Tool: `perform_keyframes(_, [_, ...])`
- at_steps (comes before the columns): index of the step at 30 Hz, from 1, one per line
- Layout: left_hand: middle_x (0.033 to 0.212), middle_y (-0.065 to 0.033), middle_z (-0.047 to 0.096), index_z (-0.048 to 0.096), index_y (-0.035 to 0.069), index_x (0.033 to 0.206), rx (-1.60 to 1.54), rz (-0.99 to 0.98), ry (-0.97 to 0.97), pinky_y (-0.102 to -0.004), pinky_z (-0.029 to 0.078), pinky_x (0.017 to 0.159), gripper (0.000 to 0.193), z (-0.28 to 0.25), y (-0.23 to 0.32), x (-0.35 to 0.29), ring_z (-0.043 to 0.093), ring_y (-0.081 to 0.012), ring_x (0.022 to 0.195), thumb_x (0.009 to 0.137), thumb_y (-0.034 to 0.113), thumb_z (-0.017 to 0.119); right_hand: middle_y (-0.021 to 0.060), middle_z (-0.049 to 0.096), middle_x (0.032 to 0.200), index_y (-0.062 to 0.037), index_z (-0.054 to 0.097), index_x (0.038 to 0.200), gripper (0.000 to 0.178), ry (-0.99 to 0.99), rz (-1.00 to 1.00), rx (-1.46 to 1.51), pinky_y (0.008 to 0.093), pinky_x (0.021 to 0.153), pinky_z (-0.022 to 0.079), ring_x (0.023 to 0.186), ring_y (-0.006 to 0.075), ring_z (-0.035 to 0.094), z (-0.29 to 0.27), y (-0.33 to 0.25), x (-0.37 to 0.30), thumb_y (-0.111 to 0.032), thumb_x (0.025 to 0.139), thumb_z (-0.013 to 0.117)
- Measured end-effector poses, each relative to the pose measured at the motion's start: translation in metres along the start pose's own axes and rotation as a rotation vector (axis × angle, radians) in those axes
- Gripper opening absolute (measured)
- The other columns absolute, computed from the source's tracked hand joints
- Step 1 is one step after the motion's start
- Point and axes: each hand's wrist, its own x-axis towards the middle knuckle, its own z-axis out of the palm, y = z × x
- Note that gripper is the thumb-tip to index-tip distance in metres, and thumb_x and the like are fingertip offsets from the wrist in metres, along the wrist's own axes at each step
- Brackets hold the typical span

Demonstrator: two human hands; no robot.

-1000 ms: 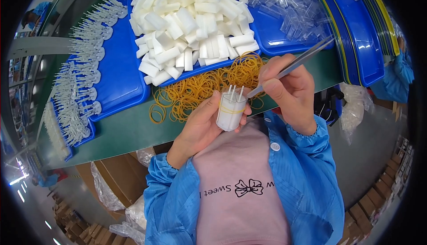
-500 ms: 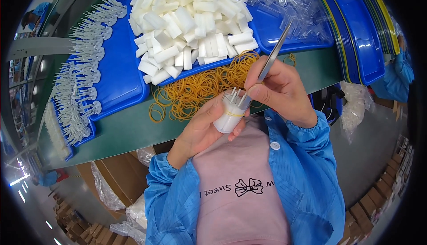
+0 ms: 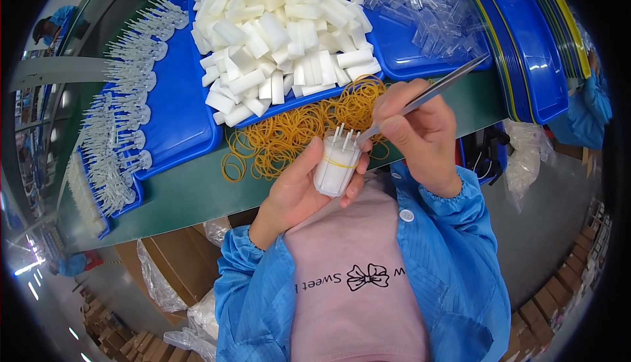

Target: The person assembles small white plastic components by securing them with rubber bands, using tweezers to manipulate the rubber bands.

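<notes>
My left hand (image 3: pixel 296 181) grips a small clear plastic assembly (image 3: pixel 336 168) around a white core, with a yellow rubber band (image 3: pixel 340 163) about its upper part. Several thin white prongs (image 3: pixel 343 136) stick up from its top. In my right hand (image 3: pixel 420 132) is a pair of metal tweezers (image 3: pixel 444 84), pinched between thumb and fingers. Their tips reach down to the right side of the assembly's top, beside the prongs; whether they grip anything there I cannot tell. Just beyond my hands lies a heap of yellow rubber bands (image 3: pixel 289 132).
White foam blocks (image 3: pixel 276 40) pile high on a blue tray. Clear plastic pieces (image 3: pixel 434 13) fill another blue tray (image 3: pixel 407 59) at the back right. White pronged parts (image 3: pixel 118 112) line a left tray (image 3: pixel 177 99). Stacked blue and yellow trays (image 3: pixel 539 46) stand far right.
The tweezers have tilted over to the right and lower, and my right hand has shifted slightly right. The assembly has turned a little more upright in my left hand.
</notes>
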Motion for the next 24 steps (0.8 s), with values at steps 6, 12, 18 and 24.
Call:
perform_keyframes(6, [0.099, -0.0089, 0.053, 0.042, -0.001, 0.124, -0.038, -0.021, -0.024, -0.0289, 0.043, 0.062, 0.063, -0.001, 0.000, 0.001, 0.052, -0.0185, 0.078, 0.093, 0.052, 0.033, 0.0059, 0.052, 0.082, -0.0017, 0.050, 0.091, 0.010, -0.007, 0.070, -0.044, 0.0241, 0.069, 0.042, 0.076, 0.0117, 0.050, 0.000, -0.011, 0.005, -0.006, 0.087, 0.057])
perform_keyframes(12, [0.100, -0.0091, 0.053, 0.039, -0.001, 0.128, -0.018, 0.010, -0.024, -0.0300, 0.045, 0.065, 0.064, -0.005, 0.003, 0.001, 0.053, -0.0197, 0.080, 0.093, 0.052, 0.032, 0.0066, 0.052, 0.089, -0.0011, 0.053, 0.093, 0.008, 0.167, -0.042, -0.394, 0.0237, 0.072, 0.041, 0.081, 0.0120, 0.050, -0.025, -0.022, -0.004, -0.007, 0.087, 0.055])
perform_keyframes(18, [0.102, -0.0114, 0.049, 0.030, 0.001, 0.133, 0.009, -0.026, 0.074, -0.0314, 0.044, 0.063, 0.065, 0.003, 0.007, 0.001, 0.052, -0.0216, 0.080, 0.094, 0.052, 0.027, 0.0108, 0.056, 0.097, -0.0028, 0.063, 0.099, 0.014, 0.355, -0.065, -1.398, 0.0268, 0.072, 0.046, 0.087, 0.0180, 0.056, -0.103, -0.037, -0.030, -0.005, 0.087, 0.054])
perform_keyframes(24, [0.105, -0.0127, 0.048, 0.029, 0.001, 0.134, -0.089, -0.041, -0.007, -0.0317, 0.045, 0.064, 0.059, 0.001, 0.005, 0.005, 0.053, -0.0225, 0.082, 0.096, 0.046, 0.028, 0.0094, 0.055, 0.103, 0.0027, 0.061, 0.102, 0.018, 0.541, -0.030, -0.845, 0.0269, 0.076, 0.047, 0.083, 0.0165, 0.057, -0.120, -0.028, -0.047, -0.008, 0.091, 0.051])
